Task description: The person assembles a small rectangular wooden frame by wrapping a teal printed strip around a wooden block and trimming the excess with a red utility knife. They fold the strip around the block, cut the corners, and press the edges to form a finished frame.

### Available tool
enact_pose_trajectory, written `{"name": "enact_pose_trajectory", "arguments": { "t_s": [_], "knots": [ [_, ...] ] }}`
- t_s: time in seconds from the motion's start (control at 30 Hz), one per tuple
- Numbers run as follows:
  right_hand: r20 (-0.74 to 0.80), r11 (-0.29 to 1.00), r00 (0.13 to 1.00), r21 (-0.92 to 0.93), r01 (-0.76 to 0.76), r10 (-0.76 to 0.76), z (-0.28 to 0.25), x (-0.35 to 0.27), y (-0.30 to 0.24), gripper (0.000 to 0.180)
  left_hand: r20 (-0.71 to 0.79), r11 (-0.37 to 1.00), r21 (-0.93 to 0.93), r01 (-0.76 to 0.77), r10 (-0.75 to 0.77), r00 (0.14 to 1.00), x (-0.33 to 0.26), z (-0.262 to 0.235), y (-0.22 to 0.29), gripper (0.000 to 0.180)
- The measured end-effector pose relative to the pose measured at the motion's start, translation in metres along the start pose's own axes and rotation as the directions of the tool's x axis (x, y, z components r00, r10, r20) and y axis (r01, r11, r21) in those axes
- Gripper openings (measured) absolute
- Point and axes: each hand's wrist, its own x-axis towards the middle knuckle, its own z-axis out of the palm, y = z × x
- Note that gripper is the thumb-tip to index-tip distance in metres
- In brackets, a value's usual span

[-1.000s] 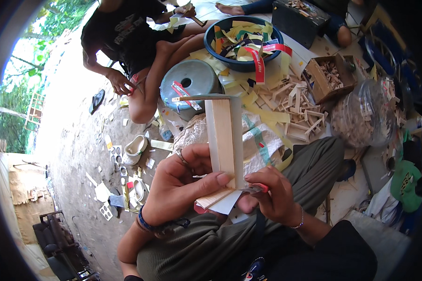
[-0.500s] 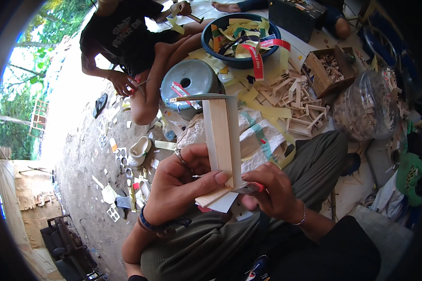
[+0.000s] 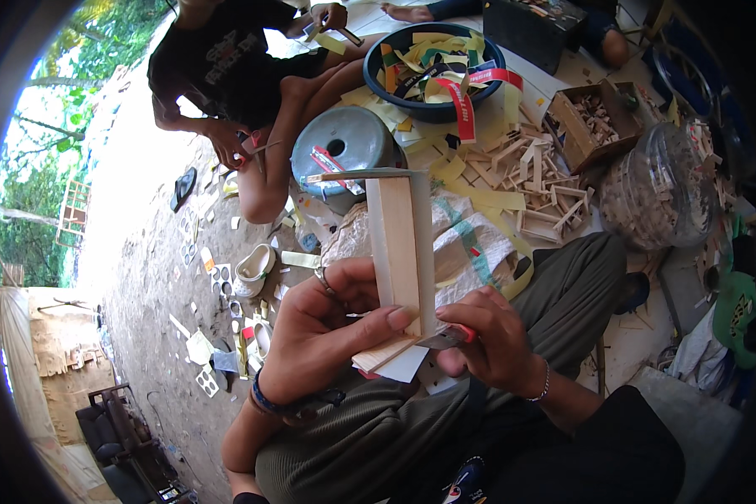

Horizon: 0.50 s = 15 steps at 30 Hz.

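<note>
My left hand (image 3: 328, 336) grips a small light wooden frame (image 3: 397, 252), thumb pressed on its inner face near the lower corner. A white sheet (image 3: 425, 244) backs the frame and sticks out past its edges. My right hand (image 3: 500, 340) is closed round a red-handled cutting tool (image 3: 462, 333). Its metal blade lies against the sheet at the frame's lower right corner. Fingers cover most of the handle, so I cannot tell whether it is scissors or a knife.
Beyond the frame stand a grey-blue stool (image 3: 344, 139) and a dark basin (image 3: 433, 109) of paper strips. Wooden frames (image 3: 554, 197) lie piled at right, near a cardboard box (image 3: 592, 126) and a clear jar (image 3: 659, 185). Another person (image 3: 227, 76) sits at far left, holding red-handled scissors (image 3: 252, 149).
The scene has shifted slightly right in view. My hands keep almost the same hold on the frame and the tool. The other person's scissors look more spread.
</note>
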Motion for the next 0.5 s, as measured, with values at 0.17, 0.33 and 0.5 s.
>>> {"name": "enact_pose_trajectory", "arguments": {
  "t_s": [0.17,0.33,0.5],
  "knots": [
    [-0.004,1.0,1.0,0.003,0.003,-0.003,0.0014,-0.001,0.0011,0.041,-0.005,1.0,0.02,-0.001,0.001,1.0,0.0002,0.0014,0.0013,0.039],
    [-0.002,1.0,1.0,0.008,-0.006,0.006,0.0032,-0.0021,0.0022,0.041,-0.009,1.0,0.008,0.022,-0.022,1.0,0.0,0.0023,0.0025,0.04],
    [-0.004,1.0,1.0,0.006,-0.011,0.011,0.0041,-0.0027,0.0028,0.04,-0.001,0.999,0.013,0.037,-0.037,0.999,0.0012,0.0035,0.0034,0.04]
  ]
}}
